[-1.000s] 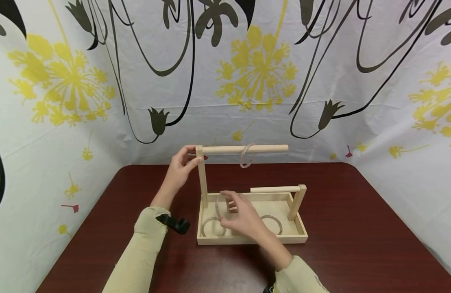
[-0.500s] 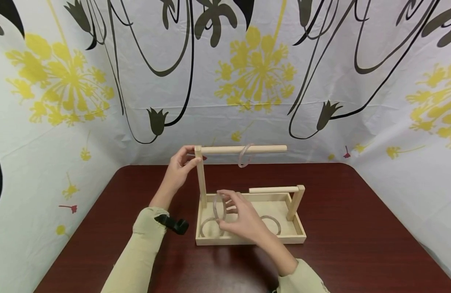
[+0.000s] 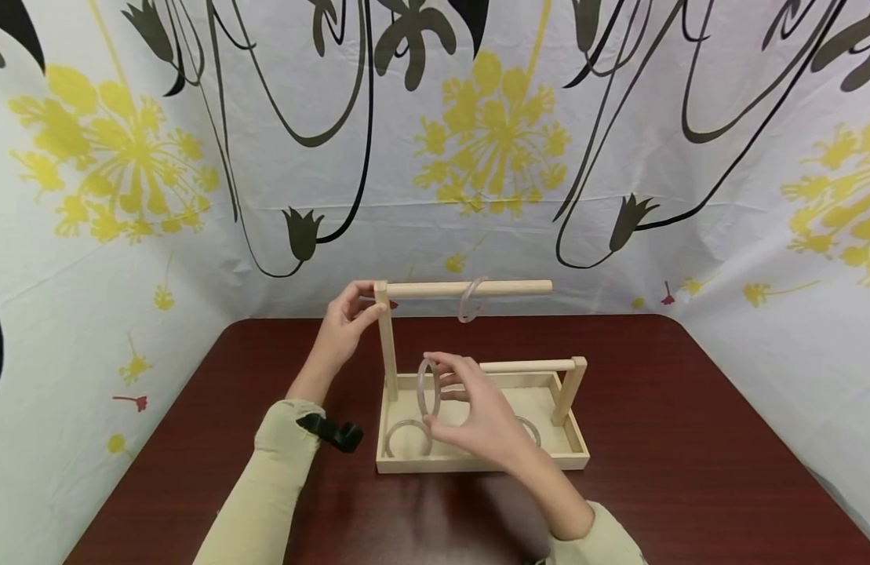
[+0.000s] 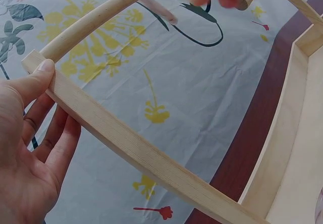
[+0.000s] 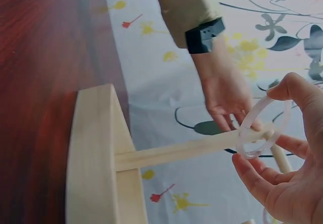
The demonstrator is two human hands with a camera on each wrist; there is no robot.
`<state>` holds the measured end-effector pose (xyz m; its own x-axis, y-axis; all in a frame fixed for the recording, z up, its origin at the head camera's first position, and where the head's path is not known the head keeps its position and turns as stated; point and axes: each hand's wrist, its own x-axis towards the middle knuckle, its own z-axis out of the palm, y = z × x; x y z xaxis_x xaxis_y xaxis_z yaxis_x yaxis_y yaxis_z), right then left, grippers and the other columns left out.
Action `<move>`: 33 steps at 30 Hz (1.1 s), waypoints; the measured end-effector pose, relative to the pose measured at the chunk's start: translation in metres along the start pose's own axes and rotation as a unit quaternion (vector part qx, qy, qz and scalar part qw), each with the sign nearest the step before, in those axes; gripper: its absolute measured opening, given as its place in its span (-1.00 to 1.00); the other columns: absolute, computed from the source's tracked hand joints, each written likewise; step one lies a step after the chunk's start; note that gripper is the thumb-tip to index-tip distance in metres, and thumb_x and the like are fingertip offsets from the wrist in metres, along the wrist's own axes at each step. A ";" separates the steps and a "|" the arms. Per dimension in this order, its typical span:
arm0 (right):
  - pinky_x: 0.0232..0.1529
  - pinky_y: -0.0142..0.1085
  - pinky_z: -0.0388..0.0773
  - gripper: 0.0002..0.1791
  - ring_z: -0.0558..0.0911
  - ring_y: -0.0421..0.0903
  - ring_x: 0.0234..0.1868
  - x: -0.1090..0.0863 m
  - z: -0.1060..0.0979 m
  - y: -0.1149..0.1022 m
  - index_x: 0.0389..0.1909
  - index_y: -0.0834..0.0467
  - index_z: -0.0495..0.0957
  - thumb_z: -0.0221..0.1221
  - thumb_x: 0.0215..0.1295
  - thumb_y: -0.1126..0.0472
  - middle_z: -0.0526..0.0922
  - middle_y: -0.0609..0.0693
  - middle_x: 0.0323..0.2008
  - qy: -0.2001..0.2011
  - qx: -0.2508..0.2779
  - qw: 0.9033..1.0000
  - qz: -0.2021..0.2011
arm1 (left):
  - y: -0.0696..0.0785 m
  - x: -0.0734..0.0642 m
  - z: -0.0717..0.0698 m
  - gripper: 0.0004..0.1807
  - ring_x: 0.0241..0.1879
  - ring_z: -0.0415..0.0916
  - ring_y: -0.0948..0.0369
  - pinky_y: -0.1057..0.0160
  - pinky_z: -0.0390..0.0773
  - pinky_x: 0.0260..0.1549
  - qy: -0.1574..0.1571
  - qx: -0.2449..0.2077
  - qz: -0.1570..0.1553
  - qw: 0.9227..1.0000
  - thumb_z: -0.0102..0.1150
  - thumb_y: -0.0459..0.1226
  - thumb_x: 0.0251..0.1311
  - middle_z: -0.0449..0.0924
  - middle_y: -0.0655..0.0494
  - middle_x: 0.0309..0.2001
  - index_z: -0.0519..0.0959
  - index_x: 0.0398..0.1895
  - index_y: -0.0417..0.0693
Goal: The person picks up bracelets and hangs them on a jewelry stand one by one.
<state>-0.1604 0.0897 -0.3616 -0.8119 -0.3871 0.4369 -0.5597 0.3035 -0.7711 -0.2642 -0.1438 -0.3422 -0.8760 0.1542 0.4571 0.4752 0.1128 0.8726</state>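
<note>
Clear ring held roughly upright over the left part of the wooden tray, apart from both dowels. Right hand: thumb and fingers pinch its rim. Left hand: thumb and fingers grip the top of the tall post. A second ring hangs on the upper dowel. In the tray: a left ring and a right ring, the latter partly hidden by the right arm. Lower dowel extends leftward from the short post. Tray sits on a dark red desk; floral cloth behind.
</note>
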 end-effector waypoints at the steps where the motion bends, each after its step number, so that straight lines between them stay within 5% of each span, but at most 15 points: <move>1: 0.08 -0.31 0.64 -0.16 0.55 -0.02 0.10 0.001 -0.002 -0.002 0.34 -0.03 0.38 0.39 -0.03 0.41 0.51 0.01 0.06 0.002 -0.001 1.000 -0.001 | 0.000 0.000 0.000 -0.63 -0.08 0.57 0.42 0.44 0.55 -0.07 0.000 0.000 0.000 1.000 0.12 -0.42 0.38 0.53 -0.25 0.06 0.43 0.20 -0.31; 12: 0.08 -0.24 0.65 -0.15 0.61 -0.05 0.04 0.009 -0.033 -0.011 0.35 0.01 0.39 0.41 -0.03 0.44 0.52 0.04 0.02 0.060 -0.023 0.998 -0.012 | -0.001 0.000 0.000 -0.64 -0.11 0.58 0.46 0.45 0.55 -0.05 -0.005 -0.010 -0.004 1.000 0.11 -0.41 0.39 0.48 -0.41 0.09 0.41 0.21 -0.31; 19: 0.07 -0.19 0.65 -0.14 0.62 0.01 0.07 0.012 -0.055 -0.012 0.38 0.05 0.37 0.41 -0.01 0.46 0.50 0.11 0.07 0.105 -0.045 0.993 -0.010 | -0.002 0.000 -0.001 -0.63 -0.10 0.59 0.46 0.45 0.56 -0.04 -0.007 -0.006 -0.004 1.000 0.11 -0.40 0.39 0.51 -0.33 0.09 0.41 0.21 -0.30; 33: 0.11 -0.13 0.62 -0.17 0.57 0.16 0.14 0.018 -0.087 -0.004 0.40 0.06 0.36 0.39 0.05 0.41 0.44 0.22 0.12 0.191 -0.119 0.974 0.006 | 0.000 -0.001 -0.001 -0.64 -0.11 0.59 0.46 0.45 0.56 -0.05 -0.007 -0.010 -0.004 1.000 0.11 -0.40 0.39 0.51 -0.37 0.08 0.41 0.21 -0.31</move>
<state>-0.1869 0.1574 -0.3106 -0.7956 -0.0430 0.6043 -0.5356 0.5161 -0.6684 -0.2637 -0.1446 -0.3424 -0.8779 0.1681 0.4483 0.4671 0.0948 0.8791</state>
